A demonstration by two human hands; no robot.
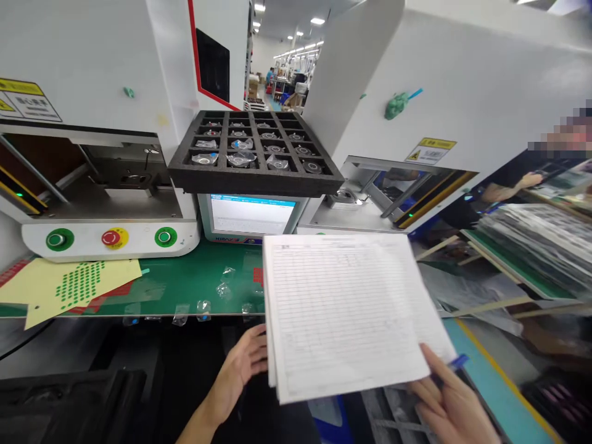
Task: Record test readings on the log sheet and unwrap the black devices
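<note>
White paper fills the middle of my view: a stack of ruled forms, held up flat in front of me between both hands. My left hand is at the stack's left edge, near the lower corner, fingers curled loosely toward the sheets; I cannot tell whether they pinch the edge or only steady it from the side. My right hand has the lower right corner, thumb pressed on top of the sheets and the other fingers underneath, and a blue pen is trapped in the same grasp, its tip poking out past the paper's edge.

The stack's long side runs away from me, tilted a little so the far right corner leans toward the right machine. It hangs over the near edge of the green bench mat and hides the lower part of the small screen that sits between the two white machines. Above that screen rests a black foam tray with round parts in its compartments, well apart from the paper.

On the left machine a red stop button sits between two green ones. A yellow sheet dotted with green stickers lies on the mat to my left, nearer my left hand than my right, and small clear bags are scattered along the mat's front edge
</note>
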